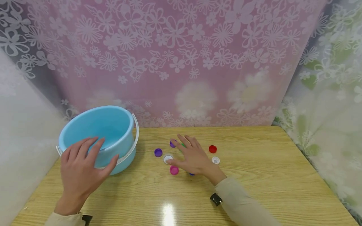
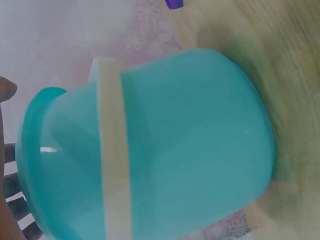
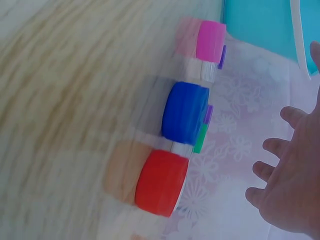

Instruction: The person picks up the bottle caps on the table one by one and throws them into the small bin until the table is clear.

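Observation:
A light blue bucket point(image 1: 121, 147) with a white handle point(image 1: 137, 128) stands upright at the table's left. My left hand point(image 1: 80, 171) is at its near rim, fingers extended over the opening; whether they touch it I cannot tell. Palm down, my right hand point(image 1: 193, 158) hovers with fingers spread above several small round plastic caps, holding nothing. Around it lie purple caps point(image 1: 158, 153), a white cap point(image 1: 168, 159), a pink cap point(image 1: 174, 170) and a red cap point(image 1: 212, 149). A green cap point(image 1: 183, 145) and a blue cap point(image 3: 185, 112) are partly hidden by it in the head view.
Another whitish cap point(image 1: 216, 160) lies right of my right hand. The wood-grain table point(image 1: 268, 175) ends at a pink floral curtain point(image 1: 198, 62) behind. Pale floral curtain point(image 1: 333, 110) also hangs on the right side.

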A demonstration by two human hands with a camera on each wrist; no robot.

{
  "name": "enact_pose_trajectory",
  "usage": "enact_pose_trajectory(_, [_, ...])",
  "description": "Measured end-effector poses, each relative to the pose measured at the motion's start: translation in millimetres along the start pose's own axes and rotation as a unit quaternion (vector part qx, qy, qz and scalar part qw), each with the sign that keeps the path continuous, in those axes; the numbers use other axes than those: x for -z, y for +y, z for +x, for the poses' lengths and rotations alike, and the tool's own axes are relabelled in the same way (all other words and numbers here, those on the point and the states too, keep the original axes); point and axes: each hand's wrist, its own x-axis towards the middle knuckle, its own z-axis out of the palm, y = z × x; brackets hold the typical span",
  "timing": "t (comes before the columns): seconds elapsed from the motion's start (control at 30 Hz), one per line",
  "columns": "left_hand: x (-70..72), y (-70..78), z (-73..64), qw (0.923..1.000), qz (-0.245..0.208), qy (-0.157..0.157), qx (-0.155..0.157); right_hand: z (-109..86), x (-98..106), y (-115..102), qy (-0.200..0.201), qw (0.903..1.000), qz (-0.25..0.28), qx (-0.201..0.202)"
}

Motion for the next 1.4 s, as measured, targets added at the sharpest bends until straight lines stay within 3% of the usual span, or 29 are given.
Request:
enact_pose_trajectory(0.33, [-1.7, -4.8, -11.7, 1.0000, 0.003, -0.005, 0.000, 1.4, -4.1, -7.7, -0.001, 0.9999, 0.006, 0.016])
enact_pose_trajectory(0.57, [-5.1, -3.3, -15.1, 0.9999, -0.002, 0.012, -0.008, 1.1, -5.9, -11.0, -0.002, 0.9999, 0.002, 0.016])
enact_pose_trajectory(0.83, [-8.1, -2.5, -18.8, 1.0000, 0.000, 0.002, -0.005, -0.2, -7.2, -11.9, -0.008, 0.9999, 0.003, 0.015])
enact_pose_trajectory(1.4, [-19.3, -6.9, -21.7, 0.9975, 0.025, 0.065, 0.009, 1.4, -10.1, -5.1, -0.021, 0.9997, -0.011, 0.000])
